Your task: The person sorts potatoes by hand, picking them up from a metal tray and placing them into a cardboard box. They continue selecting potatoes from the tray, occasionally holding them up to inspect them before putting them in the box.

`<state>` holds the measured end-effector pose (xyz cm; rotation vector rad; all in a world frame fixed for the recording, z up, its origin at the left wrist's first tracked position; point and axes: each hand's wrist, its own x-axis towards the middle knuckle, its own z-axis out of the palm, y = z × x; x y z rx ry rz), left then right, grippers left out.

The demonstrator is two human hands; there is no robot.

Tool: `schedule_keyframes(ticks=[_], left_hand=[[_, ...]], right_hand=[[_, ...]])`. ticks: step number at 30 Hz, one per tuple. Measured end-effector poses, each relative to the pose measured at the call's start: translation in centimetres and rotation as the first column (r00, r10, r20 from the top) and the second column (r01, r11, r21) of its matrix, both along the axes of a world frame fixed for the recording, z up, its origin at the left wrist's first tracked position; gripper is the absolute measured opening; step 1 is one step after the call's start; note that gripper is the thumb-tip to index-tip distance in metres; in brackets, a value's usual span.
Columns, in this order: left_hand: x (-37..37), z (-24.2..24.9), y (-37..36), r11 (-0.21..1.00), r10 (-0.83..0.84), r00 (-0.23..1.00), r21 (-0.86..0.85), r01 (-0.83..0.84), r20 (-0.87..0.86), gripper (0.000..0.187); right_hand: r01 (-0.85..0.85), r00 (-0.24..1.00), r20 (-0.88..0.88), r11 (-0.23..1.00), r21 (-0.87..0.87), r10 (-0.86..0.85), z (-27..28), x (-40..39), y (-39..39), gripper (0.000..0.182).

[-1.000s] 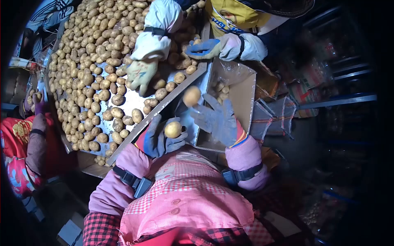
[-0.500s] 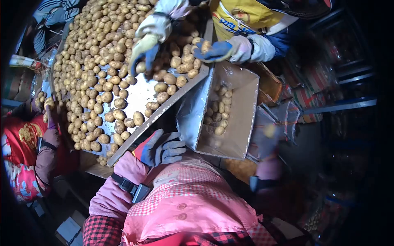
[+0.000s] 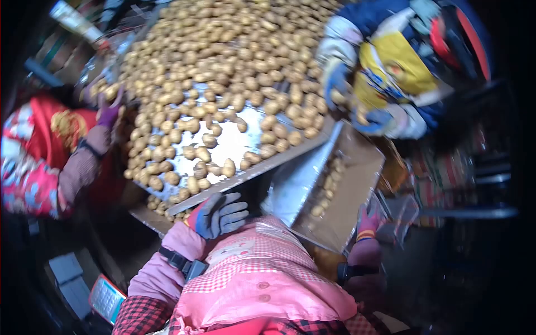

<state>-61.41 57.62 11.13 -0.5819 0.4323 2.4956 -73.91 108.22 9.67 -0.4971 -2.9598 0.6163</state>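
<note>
My left hand [image 3: 222, 215], in a grey-blue glove with a red and yellow cuff, is open in front of my apron, with nothing in it. Close above it runs the edge of a sloping table [image 3: 245, 177] covered with potatoes [image 3: 223, 67]. My right hand [image 3: 369, 218], gloved and slightly blurred, is at the right wall of a plastic-lined cardboard box [image 3: 343, 223]. Its fingers stretch forward and no object shows in it. Inside the box lie several potatoes [image 3: 328, 190], mostly along the left side.
Across the box, a co-worker's gloved hands [image 3: 357, 106] hold potatoes near the table corner. To the left, another person's gloved hand [image 3: 109, 109] is at the potato pile. A calculator-like device [image 3: 107, 298] is at lower left. Stacked sacks [image 3: 435, 178] stand at right.
The view has shifted, so table and box appear farther right and lower. My right hand has moved down alongside the box; the yellowish thing at it is gone. The co-worker's hands have left the pile.
</note>
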Motion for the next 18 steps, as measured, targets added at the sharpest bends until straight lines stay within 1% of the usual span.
schedule_keyframes(ticks=[1,2,3,5,6,7,8,9,11,12,13,15,16,17,18], left_hand=[[0.6,0.1,-0.5,0.999,0.03,0.999,-0.011,-0.03,-0.012,0.063],[1.3,-0.2,-1.1,0.997,0.065,0.997,0.031,-0.064,-0.036,0.062],[1.9,0.5,-1.4,0.995,0.101,0.995,-0.007,-0.102,-0.023,0.063],[3.6,1.6,-2.3,0.978,0.205,0.979,-0.031,-0.205,-0.021,0.063],[4.7,1.9,-2.9,0.965,0.26,0.966,-0.039,-0.26,-0.015,0.063],[5.9,2.1,-3.5,0.945,0.325,0.946,-0.032,-0.325,-0.016,0.063],[7.1,2.0,-4.0,0.921,0.388,0.922,-0.023,-0.388,-0.017,0.063],[8.4,2.0,-4.4,0.9,0.436,0.9,-0.025,-0.436,-0.01,0.063],[11.0,1.6,-5.0,0.83,0.558,0.826,-0.052,-0.556,0.077,0.062],[12.4,1.3,-5.0,0.797,0.604,0.791,-0.044,-0.603,0.095,0.06],[13.5,1.2,-4.7,0.773,0.634,0.767,-0.043,-0.633,0.104,0.06],[15.5,1.0,-4.0,0.679,0.73,0.669,-0.035,-0.733,0.139,0.059],[16.3,0.8,-3.5,0.658,0.748,0.647,-0.032,-0.753,0.147,0.059],[16.9,0.7,-3.1,0.617,0.777,0.598,-0.052,-0.785,0.197,0.058],[17.6,0.5,-2.8,0.579,0.8,0.548,-0.074,-0.812,0.243,0.057]], right_hand=[[-0.189,0.979,-0.056,0.974,0.121,0.196,0.4,-3.0,-4.1,0.063],[-0.361,0.915,-0.094,0.899,0.247,0.393,0.7,-5.5,-7.9,0.064],[-0.538,0.819,-0.067,0.804,0.252,0.569,2.5,-7.7,-12.5,0.068],[-0.628,0.742,0.091,0.642,0.44,0.664,3.7,-9.8,-20.2,0.073],[-0.667,0.703,0.092,0.608,0.432,0.705,3.6,-10.8,-23.5,0.073],[-0.737,0.668,0.287,0.56,0.377,0.686,3.5,-11.7,-26.6,0.076],[-0.796,0.604,0.473,0.514,0.319,0.641,3.2,-11.8,-29.4,0.08],[-0.824,0.566,0.478,0.471,0.314,0.672,2.8,-10.7,-32.2,0.08],[-0.733,0.68,0.41,0.547,0.404,0.609,1.6,-8.2,-36.7,0.085],[-0.822,0.566,0.373,0.468,0.324,0.736,0.4,-8.6,-37.7,0.085],[-0.842,0.534,0.381,0.433,0.322,0.754,0.2,-8.8,-39.3,0.085],[-0.961,0.24,0.345,0.171,0.217,0.907,-0.2,-9.3,-43.1,0.084],[-0.986,0.121,0.212,0.093,0.138,0.97,-1.5,-10.2,-44.9,0.08],[-0.984,0.12,0.108,0.104,0.144,0.987,-2.9,-10.4,-46.7,0.072],[-0.994,0.068,-0.008,0.068,0.09,0.998,-2.8,-11.3,-48.9,0.068]])
